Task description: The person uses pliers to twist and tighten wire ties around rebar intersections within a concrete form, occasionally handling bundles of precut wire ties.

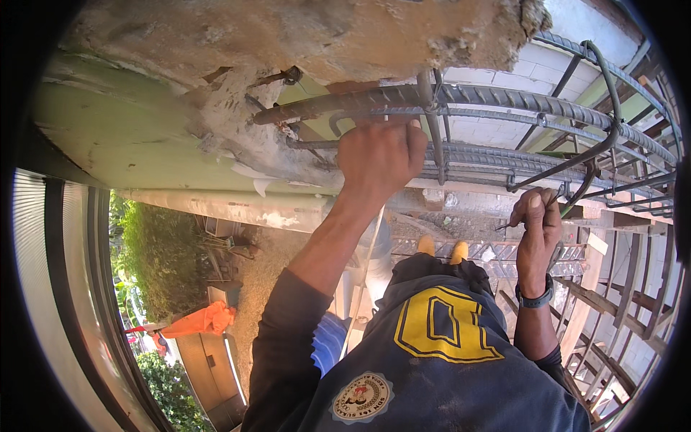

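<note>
My left hand (381,155) is closed in a fist at the rebar cage, wrapped over a thinner lower steel bar (309,143), just under the thick ribbed rebar (331,102). A bent bar end curves beside its knuckles; the fingertips are hidden behind the hand. To the right and lower, my right hand (538,216) pinches a thin dark wire (502,227) between thumb and fingers. It sits just below a square stirrup (568,167) that rings the long bars. A dark curved piece shows by the right wrist, too indistinct to name.
Rough broken concrete (302,32) overhangs the bars at the top, beside a green wall (122,129). Yellow boots (459,252) stand on a narrow metal grating far below. Wooden scaffolding (633,302) lies to the right; an orange cloth (205,320) and shrubs are at lower left.
</note>
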Motion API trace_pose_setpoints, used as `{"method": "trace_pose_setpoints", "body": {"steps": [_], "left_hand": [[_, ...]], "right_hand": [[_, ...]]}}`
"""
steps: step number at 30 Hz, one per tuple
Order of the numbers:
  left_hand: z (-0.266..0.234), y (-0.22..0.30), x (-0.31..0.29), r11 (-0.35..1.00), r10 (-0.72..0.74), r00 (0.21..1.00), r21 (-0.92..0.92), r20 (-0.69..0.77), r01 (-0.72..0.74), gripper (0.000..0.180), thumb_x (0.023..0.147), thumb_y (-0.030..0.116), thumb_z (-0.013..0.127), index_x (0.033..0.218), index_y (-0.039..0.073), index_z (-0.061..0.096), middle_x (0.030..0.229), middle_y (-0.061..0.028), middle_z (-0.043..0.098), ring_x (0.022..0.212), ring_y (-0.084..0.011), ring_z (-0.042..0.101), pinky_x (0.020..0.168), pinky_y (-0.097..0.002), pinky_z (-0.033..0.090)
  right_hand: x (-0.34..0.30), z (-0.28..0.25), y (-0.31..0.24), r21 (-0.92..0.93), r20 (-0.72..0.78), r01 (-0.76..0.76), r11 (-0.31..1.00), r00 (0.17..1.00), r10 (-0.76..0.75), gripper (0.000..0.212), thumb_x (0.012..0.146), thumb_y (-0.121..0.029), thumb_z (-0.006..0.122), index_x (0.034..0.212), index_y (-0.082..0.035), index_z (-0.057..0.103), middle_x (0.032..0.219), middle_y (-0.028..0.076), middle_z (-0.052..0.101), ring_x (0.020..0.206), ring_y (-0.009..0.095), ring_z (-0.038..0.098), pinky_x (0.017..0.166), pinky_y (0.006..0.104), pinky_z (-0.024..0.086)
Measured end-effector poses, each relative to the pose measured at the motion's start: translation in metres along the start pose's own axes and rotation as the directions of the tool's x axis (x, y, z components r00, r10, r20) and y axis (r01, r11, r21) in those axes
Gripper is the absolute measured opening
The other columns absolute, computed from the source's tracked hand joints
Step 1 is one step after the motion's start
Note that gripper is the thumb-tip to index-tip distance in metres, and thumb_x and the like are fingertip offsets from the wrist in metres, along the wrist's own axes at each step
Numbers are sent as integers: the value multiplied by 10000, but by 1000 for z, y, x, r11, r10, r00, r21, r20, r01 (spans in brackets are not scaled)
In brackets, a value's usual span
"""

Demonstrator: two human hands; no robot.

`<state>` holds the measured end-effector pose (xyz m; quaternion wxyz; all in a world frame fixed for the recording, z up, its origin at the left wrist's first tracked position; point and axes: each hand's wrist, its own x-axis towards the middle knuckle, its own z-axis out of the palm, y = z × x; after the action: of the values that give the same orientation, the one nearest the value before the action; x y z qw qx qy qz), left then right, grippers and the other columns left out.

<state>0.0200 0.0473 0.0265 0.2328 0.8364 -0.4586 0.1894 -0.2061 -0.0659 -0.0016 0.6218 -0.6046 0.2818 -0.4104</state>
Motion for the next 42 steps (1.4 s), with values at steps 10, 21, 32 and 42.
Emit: {"method": "trace_pose_setpoints", "body": {"steps": [10,21,32,42], "left_hand": [[-6,7,1,998,-50,998,52,31,48,373,881,301,558,615,69,677,599,-146,626,502,-348,609,484,-448,484],[-10,7,3,994,-76,991,84,114,67,351,854,274,568,601,50,662,631,-149,639,514,-357,619,485,-448,493],[-4,0,-1,993,-5,998,116,55,-1,394,888,307,587,569,82,647,524,-137,581,469,-351,577,456,-429,455],[-3,5,1,999,18,1000,30,-23,-18,337,858,273,612,562,115,648,549,-113,595,481,-333,579,460,-423,454]], "right_hand": [[-52,15,7,15,285,-346,938,901,328,272,1037,-280,469,870,-66,486,706,-52,371,635,39,314,555,228,288],[-47,35,12,35,290,-323,946,909,300,208,1031,-224,492,893,-68,502,697,-83,372,628,16,307,538,210,272],[-52,53,30,247,126,-355,902,934,333,127,1023,-169,477,1085,-73,532,658,-100,335,546,1,272,475,198,206],[-9,84,34,239,52,-205,949,979,198,165,976,-166,591,1021,-21,654,747,-32,548,664,40,434,604,210,362]]}}
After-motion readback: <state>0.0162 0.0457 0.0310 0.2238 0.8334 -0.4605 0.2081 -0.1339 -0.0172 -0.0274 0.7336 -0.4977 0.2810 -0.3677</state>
